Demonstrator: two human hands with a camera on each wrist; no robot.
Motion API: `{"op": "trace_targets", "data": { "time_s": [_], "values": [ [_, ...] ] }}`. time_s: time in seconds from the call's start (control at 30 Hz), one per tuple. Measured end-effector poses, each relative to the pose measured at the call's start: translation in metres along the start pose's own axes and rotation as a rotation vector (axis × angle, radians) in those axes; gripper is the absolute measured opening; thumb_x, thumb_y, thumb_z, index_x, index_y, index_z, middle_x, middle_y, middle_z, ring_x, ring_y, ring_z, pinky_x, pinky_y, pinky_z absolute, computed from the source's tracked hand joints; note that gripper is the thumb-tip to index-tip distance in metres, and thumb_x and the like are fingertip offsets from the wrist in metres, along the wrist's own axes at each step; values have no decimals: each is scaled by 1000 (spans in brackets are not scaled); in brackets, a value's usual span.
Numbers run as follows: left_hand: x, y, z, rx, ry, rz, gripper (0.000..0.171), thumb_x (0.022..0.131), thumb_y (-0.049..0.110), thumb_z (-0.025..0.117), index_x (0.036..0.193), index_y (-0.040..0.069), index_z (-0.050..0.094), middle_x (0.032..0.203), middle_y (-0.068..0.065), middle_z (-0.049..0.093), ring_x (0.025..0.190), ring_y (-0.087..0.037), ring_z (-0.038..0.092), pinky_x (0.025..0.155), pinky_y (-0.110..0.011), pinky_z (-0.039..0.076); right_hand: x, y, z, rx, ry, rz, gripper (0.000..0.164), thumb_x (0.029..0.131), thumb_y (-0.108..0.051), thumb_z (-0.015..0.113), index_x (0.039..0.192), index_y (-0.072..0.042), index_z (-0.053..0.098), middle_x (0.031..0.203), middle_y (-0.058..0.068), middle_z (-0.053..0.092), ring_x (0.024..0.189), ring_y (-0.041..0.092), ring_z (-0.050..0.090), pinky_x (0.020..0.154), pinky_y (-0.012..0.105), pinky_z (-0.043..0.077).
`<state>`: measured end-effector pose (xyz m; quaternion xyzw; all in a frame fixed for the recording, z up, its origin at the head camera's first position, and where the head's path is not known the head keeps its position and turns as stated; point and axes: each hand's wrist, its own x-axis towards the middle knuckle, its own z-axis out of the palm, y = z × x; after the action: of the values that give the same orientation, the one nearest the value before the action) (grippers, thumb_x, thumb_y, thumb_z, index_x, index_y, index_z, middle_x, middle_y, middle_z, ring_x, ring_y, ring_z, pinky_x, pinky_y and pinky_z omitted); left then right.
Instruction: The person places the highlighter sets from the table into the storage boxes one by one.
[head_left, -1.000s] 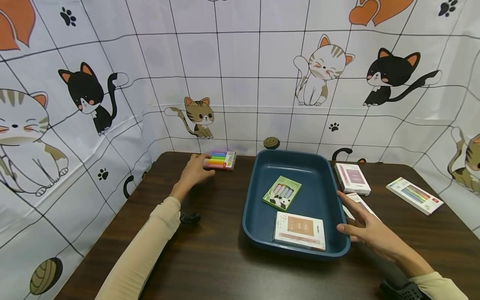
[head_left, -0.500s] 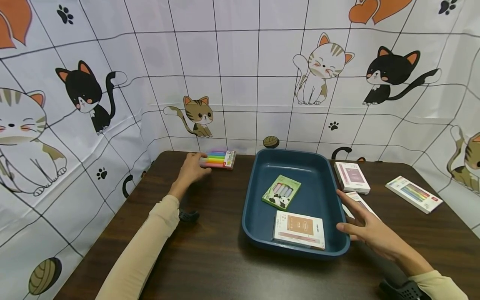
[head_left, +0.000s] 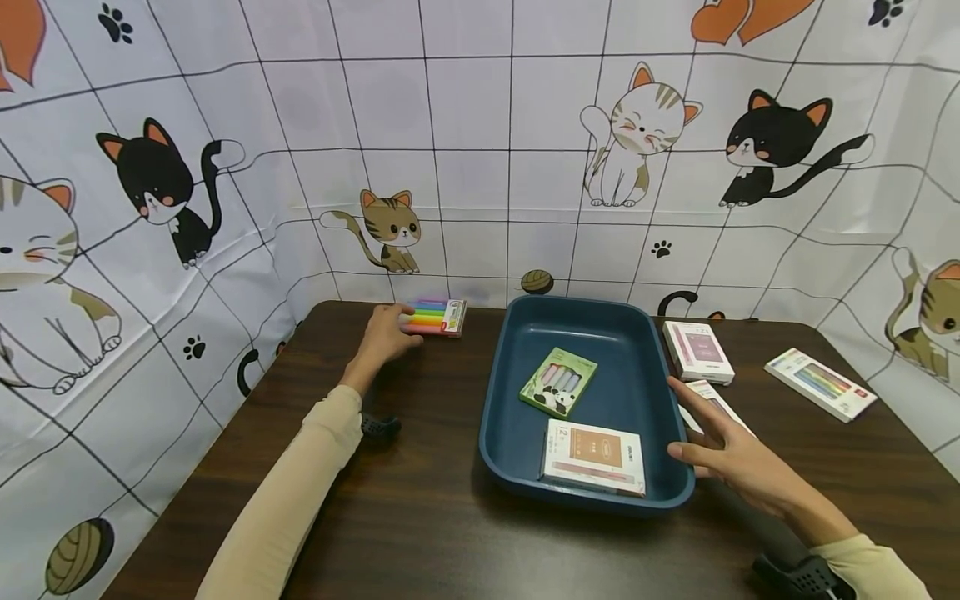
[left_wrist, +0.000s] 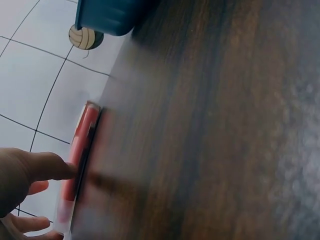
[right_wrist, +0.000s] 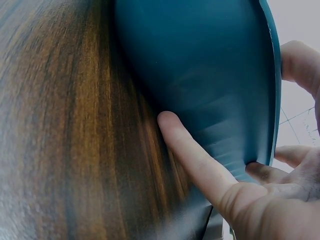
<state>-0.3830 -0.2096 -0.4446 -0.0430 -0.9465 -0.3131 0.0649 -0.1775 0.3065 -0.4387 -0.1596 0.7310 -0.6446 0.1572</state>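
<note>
At the table's far left edge, my left hand (head_left: 385, 333) holds the left end of a flat pack of rainbow-coloured pens (head_left: 435, 317) between thumb and fingers. In the left wrist view the thumb presses the near side of the pen pack (left_wrist: 82, 150), which lies against the table's back edge. My right hand (head_left: 731, 454) grips the right rim of a deep blue tray (head_left: 498, 392). The right wrist view shows one finger extended along the tray's outer wall (right_wrist: 200, 75) and others at the rim. Inside the tray lie a green panda pen box (head_left: 558, 382) and a white box with a brown label (head_left: 593, 457).
Right of the tray stand a white box with a mauve label (head_left: 698, 352) and a white colour-striped box (head_left: 820, 384). Another white box (head_left: 712, 396) is partly hidden by my right hand. A cat-printed sheet (head_left: 465, 167) hangs behind the dark wooden table (head_left: 442, 517).
My left hand has drawn slightly left, from over the pen pack to its left end. The pack stays where it was. My right hand and the tray have not moved; the head view has shifted slightly.
</note>
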Motion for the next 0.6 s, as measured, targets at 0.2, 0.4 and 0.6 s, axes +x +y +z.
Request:
{"op": "trace_targets", "data": {
  "time_s": [0.2, 0.4, 0.6],
  "values": [
    [1, -3, 2, -10, 3, -6, 55, 88, 20, 81, 136, 4, 58, 149, -30, 35, 134, -50, 36, 109, -60, 36, -1, -3, 2, -11, -7, -4, 86, 101, -2, 59, 165, -22, 5, 167, 15, -16, 141, 63, -3, 86, 53, 57],
    [3, -7, 3, 7, -9, 4, 57, 88, 22, 81, 136, 1, 58, 145, -30, 43, 134, -49, 37, 110, -59, 34, -1, -2, 2, -12, -6, -9, 86, 101, -1, 59, 165, -21, 6, 167, 15, -16, 141, 63, -2, 85, 54, 57],
    [4, -3, 4, 38, -33, -38, 58, 89, 29, 79, 139, 7, 57, 142, -24, 52, 133, -48, 39, 107, -65, 33, -1, -1, 0, -9, 4, 4, 86, 101, -1, 59, 165, -22, 5, 167, 14, -17, 142, 62, -1, 86, 54, 56]
  ]
}}
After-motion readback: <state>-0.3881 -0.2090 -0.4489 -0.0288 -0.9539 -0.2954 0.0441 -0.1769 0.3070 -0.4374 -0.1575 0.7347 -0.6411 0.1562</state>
